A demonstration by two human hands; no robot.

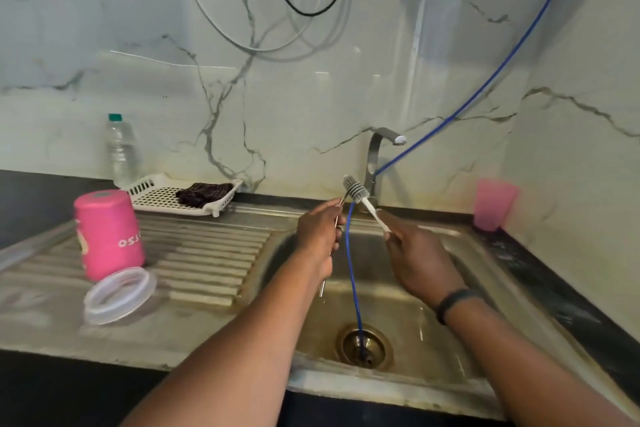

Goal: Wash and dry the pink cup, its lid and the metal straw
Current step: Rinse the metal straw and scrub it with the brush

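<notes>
The pink cup (108, 234) stands upside down on the ribbed drainboard at the left. Its clear lid (119, 295) lies flat just in front of it. Over the sink basin my left hand (320, 236) grips the metal straw (323, 284), which runs steeply down out of the fist. My right hand (414, 255) holds a white-handled bottle brush (356, 189) by its handle. The brush head is up by the straw's top end, close to the tap.
A steel tap (375, 156) rises behind the sink (450, 350). A blue hose (351, 274) drops into the drain. A white perforated tray (162, 196) with a dark cloth (204, 192) sits behind the drainboard, beside a clear bottle (121, 149). A pink tumbler (493, 204) stands at the right.
</notes>
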